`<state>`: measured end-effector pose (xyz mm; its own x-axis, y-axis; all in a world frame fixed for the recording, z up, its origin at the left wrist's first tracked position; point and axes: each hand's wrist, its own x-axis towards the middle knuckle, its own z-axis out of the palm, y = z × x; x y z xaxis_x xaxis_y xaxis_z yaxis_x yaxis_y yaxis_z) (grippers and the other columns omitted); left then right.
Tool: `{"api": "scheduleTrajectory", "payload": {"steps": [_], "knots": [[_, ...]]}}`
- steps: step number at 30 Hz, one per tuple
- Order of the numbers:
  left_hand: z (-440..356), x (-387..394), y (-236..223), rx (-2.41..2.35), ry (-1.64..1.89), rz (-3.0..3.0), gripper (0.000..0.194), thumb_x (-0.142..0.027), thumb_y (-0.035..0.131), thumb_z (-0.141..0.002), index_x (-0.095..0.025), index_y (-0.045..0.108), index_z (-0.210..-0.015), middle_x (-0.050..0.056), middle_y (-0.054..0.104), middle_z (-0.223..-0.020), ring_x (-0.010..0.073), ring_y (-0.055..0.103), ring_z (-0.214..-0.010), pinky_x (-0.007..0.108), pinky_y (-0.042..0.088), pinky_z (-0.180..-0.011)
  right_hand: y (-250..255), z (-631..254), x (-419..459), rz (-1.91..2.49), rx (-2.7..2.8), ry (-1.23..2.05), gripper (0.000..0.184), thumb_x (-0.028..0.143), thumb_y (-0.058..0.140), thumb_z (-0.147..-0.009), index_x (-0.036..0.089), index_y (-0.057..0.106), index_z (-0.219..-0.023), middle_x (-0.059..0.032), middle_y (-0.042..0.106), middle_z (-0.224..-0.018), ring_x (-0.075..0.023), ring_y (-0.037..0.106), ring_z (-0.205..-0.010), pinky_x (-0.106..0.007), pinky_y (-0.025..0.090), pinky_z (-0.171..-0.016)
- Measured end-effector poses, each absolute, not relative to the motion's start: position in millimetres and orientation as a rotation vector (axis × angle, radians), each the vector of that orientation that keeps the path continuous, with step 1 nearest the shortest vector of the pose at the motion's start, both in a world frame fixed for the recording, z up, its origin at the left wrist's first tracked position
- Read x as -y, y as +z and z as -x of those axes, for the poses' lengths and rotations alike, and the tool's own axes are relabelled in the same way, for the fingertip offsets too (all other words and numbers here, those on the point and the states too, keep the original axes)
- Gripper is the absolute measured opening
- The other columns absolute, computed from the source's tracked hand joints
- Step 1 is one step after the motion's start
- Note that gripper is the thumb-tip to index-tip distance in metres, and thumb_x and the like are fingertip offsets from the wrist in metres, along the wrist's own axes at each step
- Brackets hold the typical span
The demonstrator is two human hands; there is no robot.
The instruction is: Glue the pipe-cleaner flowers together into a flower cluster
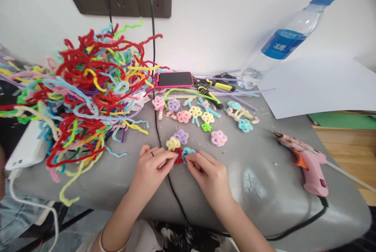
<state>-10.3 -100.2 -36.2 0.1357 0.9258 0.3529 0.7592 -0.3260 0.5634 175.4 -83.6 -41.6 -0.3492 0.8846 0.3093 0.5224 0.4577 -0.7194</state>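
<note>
My left hand (154,165) pinches a small red pipe-cleaner flower (178,156) between thumb and fingertips. A light blue pipe-cleaner flower (188,151) is pinched by my right hand (207,169), right beside the red one. The two flowers seem to touch, though fingers cover part of each. Just beyond my left fingertips lie a yellow flower (172,143) and a purple flower (181,136). A pink flower (219,138) rests farther to the right. Behind them are several more finished flowers, among them a salmon one (183,116) and a blue one (245,125).
A tall tangle of pipe cleaners (88,87) fills the left. Toward the wall lie a phone (174,79) and pliers (208,91). A pink glue gun (308,162), a water bottle (283,44) and white paper (320,87) are right. A black cable (157,122) crosses the grey table.
</note>
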Motion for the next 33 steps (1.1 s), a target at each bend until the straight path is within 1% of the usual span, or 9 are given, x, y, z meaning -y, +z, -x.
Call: {"api": "scheduleTrajectory", "payload": {"steps": [7, 18, 26, 28, 30, 33], "knots": [[11, 100, -37, -1.656, 0.977, -2.186, 0.018, -0.016, 0.057, -0.095, -0.022, 0.070, -0.084, -0.010, 0.044, -0.054, 0.0085, 0.048, -0.053, 0.028, 0.030, -0.068, -41, -174, 83, 1.159, 2.027, 0.647, 0.020, 0.010, 0.052, -0.096, 0.020, 0.063, -0.083, 0.0038, 0.045, -0.065, -0.0109, 0.045, -0.054, -0.022, 0.037, -0.051], [10, 100, -37, -1.671, 0.964, -2.184, 0.019, -0.019, 0.056, -0.096, -0.023, 0.071, -0.084, -0.009, 0.047, -0.054, 0.0087, 0.049, -0.053, 0.029, 0.030, -0.067, -40, -173, 82, 1.166, 2.040, 0.654, 0.021, 0.011, 0.050, -0.096, 0.021, 0.061, -0.081, 0.0033, 0.046, -0.065, -0.0113, 0.046, -0.054, -0.022, 0.037, -0.052], [12, 100, -38, -1.655, 0.995, -2.196, 0.020, -0.018, 0.056, -0.095, -0.022, 0.071, -0.083, -0.010, 0.042, -0.053, 0.0082, 0.047, -0.052, 0.028, 0.030, -0.067, -39, -177, 79, 1.107, 1.955, 0.757, 0.019, 0.010, 0.053, -0.093, 0.020, 0.066, -0.082, 0.0036, 0.044, -0.064, -0.0113, 0.044, -0.055, -0.021, 0.037, -0.052], [12, 100, -39, -1.654, 1.000, -2.188, 0.020, -0.018, 0.056, -0.094, -0.022, 0.071, -0.082, -0.010, 0.041, -0.053, 0.0082, 0.046, -0.051, 0.028, 0.030, -0.066, -39, -180, 79, 1.092, 1.895, 0.803, 0.018, 0.012, 0.054, -0.093, 0.019, 0.067, -0.083, 0.0035, 0.045, -0.062, -0.0115, 0.044, -0.054, -0.022, 0.037, -0.051], [12, 100, -39, -1.652, 1.011, -2.167, 0.021, -0.018, 0.056, -0.094, -0.023, 0.072, -0.082, -0.010, 0.040, -0.052, 0.0081, 0.045, -0.050, 0.028, 0.030, -0.066, -38, -182, 78, 1.098, 1.818, 0.858, 0.016, 0.014, 0.055, -0.092, 0.019, 0.068, -0.083, 0.0027, 0.050, -0.062, -0.0114, 0.043, -0.053, -0.022, 0.036, -0.049], [16, 101, -39, -1.622, 1.083, -2.081, 0.021, -0.019, 0.056, -0.093, -0.024, 0.074, -0.081, -0.009, 0.038, -0.051, 0.0081, 0.042, -0.048, 0.027, 0.033, -0.066, -39, -185, 78, 1.120, 1.709, 0.945, 0.014, 0.019, 0.056, -0.091, 0.019, 0.068, -0.083, 0.0020, 0.055, -0.062, -0.0111, 0.043, -0.051, -0.022, 0.034, -0.046]]}}
